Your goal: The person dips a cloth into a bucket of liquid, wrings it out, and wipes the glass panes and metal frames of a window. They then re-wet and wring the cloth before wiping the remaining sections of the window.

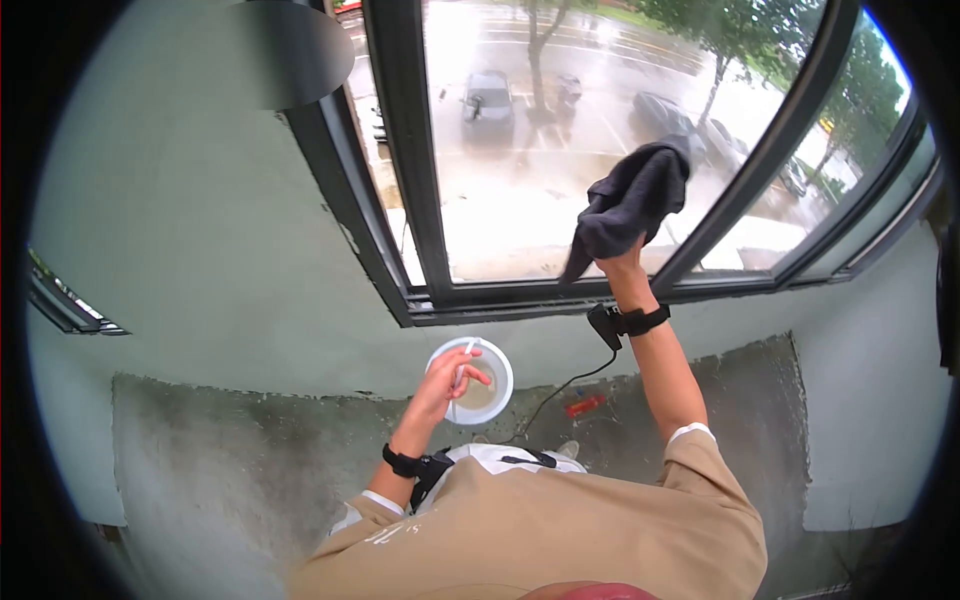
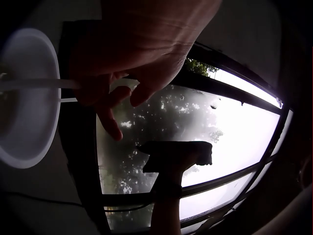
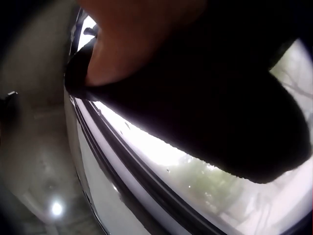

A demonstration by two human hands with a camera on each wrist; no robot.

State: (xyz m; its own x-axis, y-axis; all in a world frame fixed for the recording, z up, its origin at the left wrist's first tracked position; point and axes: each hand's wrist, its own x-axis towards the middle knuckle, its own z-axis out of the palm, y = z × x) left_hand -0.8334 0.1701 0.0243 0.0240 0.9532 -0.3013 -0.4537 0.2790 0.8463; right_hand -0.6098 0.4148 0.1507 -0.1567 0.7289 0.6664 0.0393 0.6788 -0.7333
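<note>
A dark cloth (image 1: 635, 195) lies bunched against the window glass (image 1: 500, 215), with my right hand (image 1: 622, 262) holding it. The cloth covers the fingers of that hand; only its heel and wrist show below. In the right wrist view the cloth (image 3: 210, 107) spreads dark across the pane. Lower down, my left hand (image 1: 440, 385) holds a white bucket (image 1: 505, 385) by its handle. Cloudy liquid (image 1: 480, 390) shows inside the bucket. In the left wrist view the white handle (image 2: 39, 84) runs into the curled fingers, while other fingers stick out loosely.
Dark window frames (image 1: 405, 150) surround the pane, with a sill (image 1: 510, 308) along the bottom. Below is a pale wall (image 1: 290, 340). A black cable (image 1: 550, 395) hangs from the right wristband, near a small red object (image 1: 585, 406) on the floor.
</note>
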